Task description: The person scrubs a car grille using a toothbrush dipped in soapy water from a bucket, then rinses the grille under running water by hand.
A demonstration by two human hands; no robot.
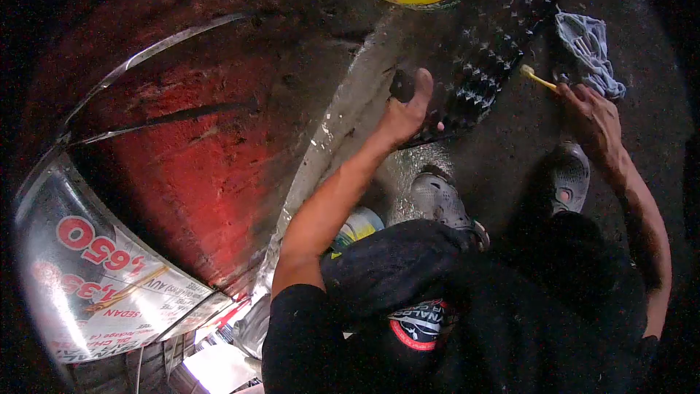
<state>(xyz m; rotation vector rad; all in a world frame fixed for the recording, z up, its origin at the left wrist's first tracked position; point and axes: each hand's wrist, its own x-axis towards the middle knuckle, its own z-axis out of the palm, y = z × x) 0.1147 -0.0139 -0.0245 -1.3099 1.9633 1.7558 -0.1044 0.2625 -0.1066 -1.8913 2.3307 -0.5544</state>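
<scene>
"Evidently, both hands are engaged; with what?"

"The right hand (592, 113) has its fingers clamped around the handle of a yellow brush (541, 79). The left hand (403, 115) is at the near end of a black, studded panel (481, 66), its thumb raised and apart. Most of its other fingers are hidden, so whether they grip the panel cannot be told."

"Where does the brush lie?"

"Between the right hand and the panel's right edge, above the floor (510, 146), with a rag (587, 40) just beyond the hand. Its head is near that edge, apparently not touching, though height is hard to judge."

"How would brushing best be done?"

"Presumably with the left hand steadying the near end, its fingertips clear of the strokes. Short, light passes between the studs should serve better than long sweeps; heavy pressure could splay the bristles or make the panel skid."

"And which way does the brush point?"

"Its pale head points to the upper left of the view, toward the panel; the handle runs back, down and right, into the hand. The long axis thus crosses the panel's own, which rises from lower left to upper right. Which way the bristles face is too small to tell."
</scene>
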